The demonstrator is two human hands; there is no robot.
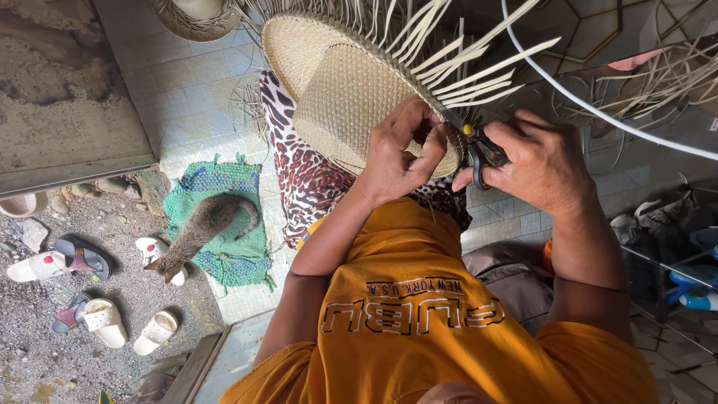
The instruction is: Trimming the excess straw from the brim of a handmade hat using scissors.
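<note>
Loose straw strips [479,71] fan out at 1–2 o'clock from hat brim [299,37], blocking approach there. White cord [598,108] crosses at 2–3 o'clock. Clutter pile [673,239] at 4 o'clock. Free passage at 9–10 o'clock over tiled floor [187,97]; cat [198,228] on green mat [224,217] at 8 o'clock.

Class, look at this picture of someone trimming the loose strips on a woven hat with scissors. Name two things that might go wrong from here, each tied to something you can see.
1. The left hand pinches the brim right beside the scissors held in the right hand; its fingers might get nicked.
2. The blades sit at the edge of the woven hat; a cut too deep may sever the weave instead of the loose strips, so the brim could unravel.
</note>
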